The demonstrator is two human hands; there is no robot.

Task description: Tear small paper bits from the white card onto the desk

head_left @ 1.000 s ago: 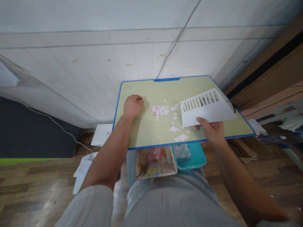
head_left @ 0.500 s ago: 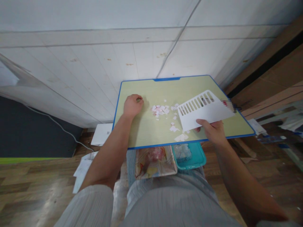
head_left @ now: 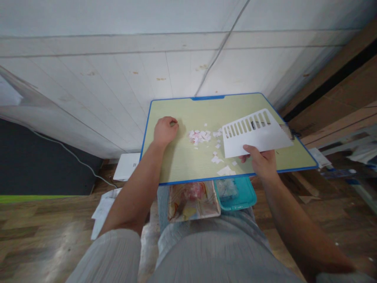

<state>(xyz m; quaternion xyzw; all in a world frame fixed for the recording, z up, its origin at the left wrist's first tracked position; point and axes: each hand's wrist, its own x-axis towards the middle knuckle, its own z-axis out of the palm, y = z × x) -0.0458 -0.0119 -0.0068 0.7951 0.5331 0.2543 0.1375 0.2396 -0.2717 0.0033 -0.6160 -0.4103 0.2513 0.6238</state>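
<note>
On the left part of the pale yellow-green board (head_left: pixel 182 165) rests my left hand (head_left: pixel 166 129), its fingers curled in and nothing seen in them. My right hand (head_left: pixel 262 159) grips a white slotted card (head_left: pixel 250 141) by its near edge, thumb on top. A row of long rounded slots runs along the card's far side, and the card is tilted above the board's right half. Between my hands lies a small pile of white and pinkish paper scraps (head_left: pixel 199 136). More scraps (head_left: pixel 216 159) are scattered beside the card's left edge, and some sit near the board's front edge.
Below the board's front edge are a patterned tray (head_left: pixel 196 214) and a turquoise plastic container (head_left: pixel 246 194) with pale contents. A white wall (head_left: pixel 176 74) with a hanging cable (head_left: pixel 219 51) stands behind. Cardboard boxes (head_left: pixel 332 90) line the right side.
My right hand has shifted slightly left and away from me, turning and raising the slotted card a little. More scraps show near its lower left corner. My left hand stays in place.
</note>
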